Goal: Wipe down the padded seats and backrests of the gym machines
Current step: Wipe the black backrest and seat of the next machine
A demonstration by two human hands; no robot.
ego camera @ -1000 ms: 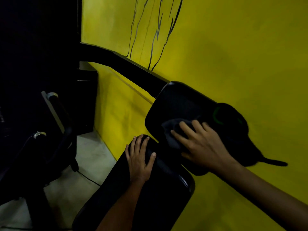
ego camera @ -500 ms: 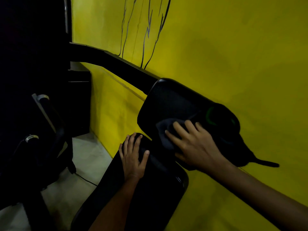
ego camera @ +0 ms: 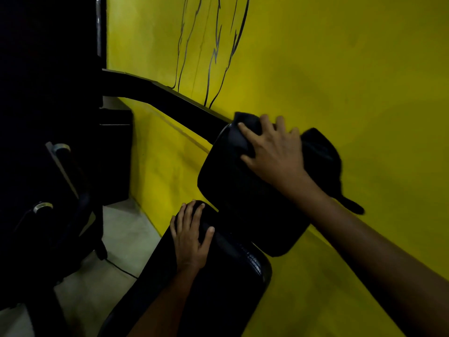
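Yellow wall (ego camera: 340, 69) is filling most of the view, with thin black lines (ego camera: 213, 49) running down it above the backrest (ego camera: 233, 190). The backrest, a black pad, is standing just in front of the wall, and a black frame bar (ego camera: 158, 93) is sloping down to its upper corner from the dark left side. Below the backrest, the black seat (ego camera: 218, 288) is stretching toward the camera. Left of the backrest, pale floor (ego camera: 116, 239) is showing beside another dark machine (ego camera: 60, 190) with two metal-capped bars.

The right hand (ego camera: 272, 152) is lying at the top of the backrest, fingers spread and bent over a dark cloth (ego camera: 243, 127), pressing it onto the pad's upper corner. Whether the fingers are gripping the cloth or only pressing it is hard to tell. More dark fabric (ego camera: 323, 152) is hanging behind the hand against the wall.

The left hand (ego camera: 192, 237) is resting flat on the seat's end just below the backrest, fingers straight and slightly apart, holding nothing.
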